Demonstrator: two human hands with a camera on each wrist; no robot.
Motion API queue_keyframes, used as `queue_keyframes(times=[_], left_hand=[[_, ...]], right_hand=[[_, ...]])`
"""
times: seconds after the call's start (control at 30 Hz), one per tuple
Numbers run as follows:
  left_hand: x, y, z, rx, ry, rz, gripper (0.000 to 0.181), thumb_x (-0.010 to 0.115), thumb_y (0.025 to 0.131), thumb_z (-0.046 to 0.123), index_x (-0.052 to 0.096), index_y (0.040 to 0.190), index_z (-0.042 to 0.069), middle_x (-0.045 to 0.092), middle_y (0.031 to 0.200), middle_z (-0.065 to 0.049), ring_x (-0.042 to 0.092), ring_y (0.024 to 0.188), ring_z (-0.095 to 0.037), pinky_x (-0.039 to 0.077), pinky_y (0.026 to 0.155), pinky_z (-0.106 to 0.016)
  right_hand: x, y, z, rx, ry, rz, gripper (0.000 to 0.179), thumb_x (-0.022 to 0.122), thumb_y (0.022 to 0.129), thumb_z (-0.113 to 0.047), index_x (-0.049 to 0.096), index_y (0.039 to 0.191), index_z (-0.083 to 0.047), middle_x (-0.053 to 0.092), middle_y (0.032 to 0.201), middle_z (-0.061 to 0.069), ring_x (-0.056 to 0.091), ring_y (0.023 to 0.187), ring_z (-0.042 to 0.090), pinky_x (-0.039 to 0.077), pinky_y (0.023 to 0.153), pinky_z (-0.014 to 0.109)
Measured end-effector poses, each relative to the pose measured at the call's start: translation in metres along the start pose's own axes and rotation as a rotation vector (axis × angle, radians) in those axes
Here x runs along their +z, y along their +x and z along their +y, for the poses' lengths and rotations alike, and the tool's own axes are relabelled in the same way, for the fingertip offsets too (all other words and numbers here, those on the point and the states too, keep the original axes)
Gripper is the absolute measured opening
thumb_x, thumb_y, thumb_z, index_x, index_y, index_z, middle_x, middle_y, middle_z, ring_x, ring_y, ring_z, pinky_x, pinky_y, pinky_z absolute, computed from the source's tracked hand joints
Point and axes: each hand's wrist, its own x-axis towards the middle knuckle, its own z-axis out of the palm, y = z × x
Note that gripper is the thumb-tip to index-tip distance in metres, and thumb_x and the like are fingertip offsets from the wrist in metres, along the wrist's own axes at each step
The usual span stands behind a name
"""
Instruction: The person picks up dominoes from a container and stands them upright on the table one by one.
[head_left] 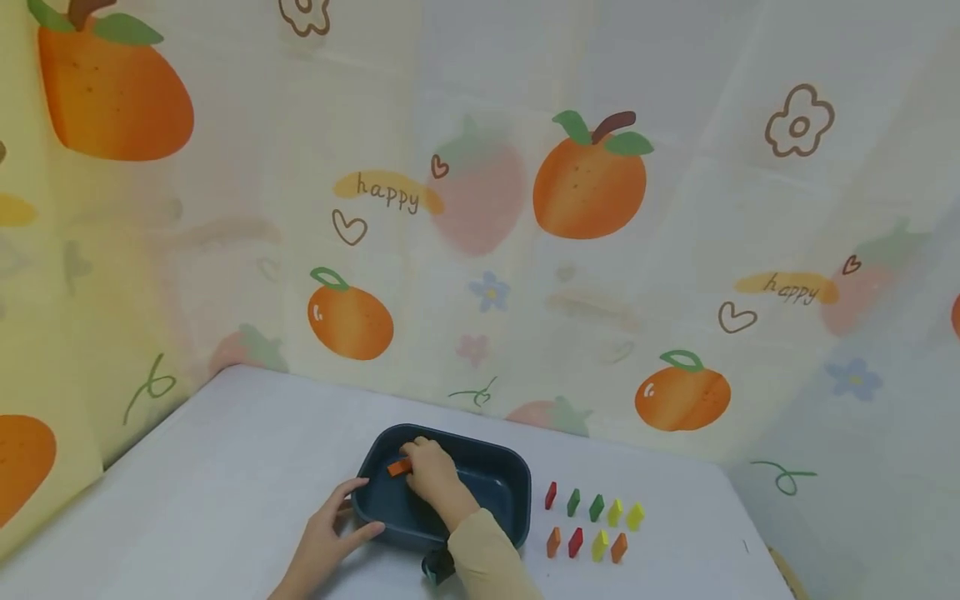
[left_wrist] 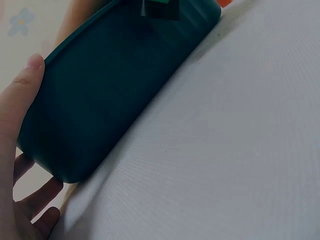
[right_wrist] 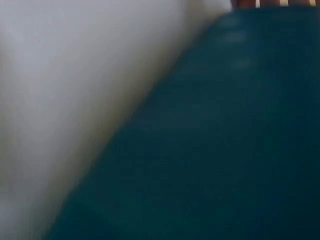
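Observation:
A dark blue-green tray (head_left: 495,492) with rounded corners and a raised rim sits on the white table. My left hand (head_left: 330,533) grips its near left corner. In the left wrist view, the thumb of my left hand (left_wrist: 20,100) lies along the rim while the fingers spread against the corner from outside. My right hand (head_left: 435,479) reaches down inside the tray, fingers curled, and pinches an orange block (head_left: 399,468) that juts out to the left of the fingertips. The right wrist view is blurred and filled mostly by the tray wall (right_wrist: 210,130).
Right of the tray, small blocks stand upright in two rows. The far row has a red block (head_left: 551,496), green and yellow ones (head_left: 636,516); the near row has orange, red and yellow ones (head_left: 600,546). A fruit-printed curtain (head_left: 480,317) hangs behind the table (head_left: 225,483).

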Motion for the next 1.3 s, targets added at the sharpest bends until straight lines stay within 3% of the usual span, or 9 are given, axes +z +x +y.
queue_keyframes(times=[0.13,0.37,0.53,0.63,0.7,0.83,1.0,1.17,1.3], left_hand=[[0.0,-0.001,0.002,-0.021,0.017,-0.01,0.062,0.073,0.073,0.033,0.045,0.126,0.017,0.044,0.129,-0.017,0.052,0.103,-0.033,0.043,0.085,-0.049],[0.002,-0.001,0.003,0.029,0.008,0.007,0.059,0.074,0.074,0.027,0.046,0.124,0.016,0.046,0.126,-0.017,0.053,0.102,-0.034,0.044,0.084,-0.051],[0.002,-0.005,0.003,0.026,0.036,0.037,0.059,0.075,0.072,0.027,0.047,0.123,0.015,0.048,0.124,-0.019,0.056,0.097,-0.033,0.045,0.081,-0.051],[0.001,-0.005,0.004,0.021,0.054,0.06,0.058,0.076,0.07,0.029,0.05,0.12,0.015,0.052,0.119,-0.019,0.058,0.092,-0.031,0.046,0.078,-0.052],[0.001,-0.004,0.005,0.034,0.064,0.071,0.058,0.077,0.069,0.031,0.051,0.119,0.015,0.054,0.116,-0.019,0.06,0.089,-0.031,0.047,0.076,-0.052],[0.003,-0.004,0.007,0.044,0.076,0.081,0.058,0.077,0.069,0.032,0.052,0.118,0.015,0.055,0.115,-0.019,0.06,0.089,-0.03,0.046,0.077,-0.053],[0.007,-0.009,0.006,-0.02,0.091,0.045,0.059,0.075,0.071,0.034,0.049,0.121,0.016,0.051,0.121,-0.019,0.058,0.093,-0.031,0.042,0.08,-0.057],[0.006,-0.008,0.006,-0.005,0.083,0.026,0.059,0.073,0.073,0.034,0.047,0.123,0.016,0.046,0.126,-0.019,0.056,0.095,-0.032,0.04,0.08,-0.06],[0.003,-0.004,0.006,0.009,0.091,0.018,0.059,0.073,0.073,0.035,0.046,0.123,0.017,0.046,0.127,-0.019,0.055,0.097,-0.033,0.041,0.08,-0.059]], right_hand=[[0.002,-0.001,0.003,-0.06,-0.026,-0.093,0.021,0.074,0.071,-0.01,0.069,0.092,-0.013,0.053,0.08,-0.004,0.052,0.071,0.008,0.046,0.065,0.017],[0.0,-0.006,-0.003,-0.082,-0.156,-0.077,0.007,0.073,0.073,-0.012,0.067,0.075,-0.014,0.054,0.07,-0.005,0.051,0.063,0.007,0.045,0.056,0.017],[-0.005,-0.014,-0.008,-0.116,-0.157,-0.127,0.003,0.07,0.077,-0.013,0.066,0.077,-0.015,0.057,0.067,-0.004,0.051,0.061,0.007,0.045,0.056,0.017],[-0.014,-0.021,-0.002,-0.09,-0.001,-0.17,0.008,0.072,0.074,-0.013,0.067,0.08,-0.012,0.055,0.068,-0.005,0.047,0.062,0.006,0.043,0.056,0.017],[-0.021,-0.029,0.009,-0.064,0.158,-0.151,0.013,0.074,0.072,-0.011,0.067,0.083,-0.01,0.055,0.07,-0.006,0.046,0.063,0.005,0.043,0.057,0.016],[-0.035,-0.054,0.037,-0.089,0.481,-0.002,0.02,0.072,0.07,-0.005,0.062,0.087,-0.009,0.057,0.077,-0.008,0.051,0.068,0.004,0.045,0.06,0.016],[-0.06,-0.11,0.083,-0.113,0.733,0.128,0.024,0.066,0.073,0.002,0.057,0.093,-0.007,0.061,0.085,-0.003,0.058,0.078,0.011,0.052,0.067,0.026],[-0.086,-0.169,0.144,0.117,0.949,0.139,0.023,0.063,0.079,0.005,0.053,0.1,0.007,0.061,0.092,0.014,0.06,0.082,0.021,0.052,0.073,0.031],[-0.087,-0.208,0.192,0.321,1.029,0.175,0.026,0.063,0.081,0.002,0.051,0.102,0.011,0.059,0.095,0.019,0.06,0.081,0.017,0.051,0.072,0.024]])
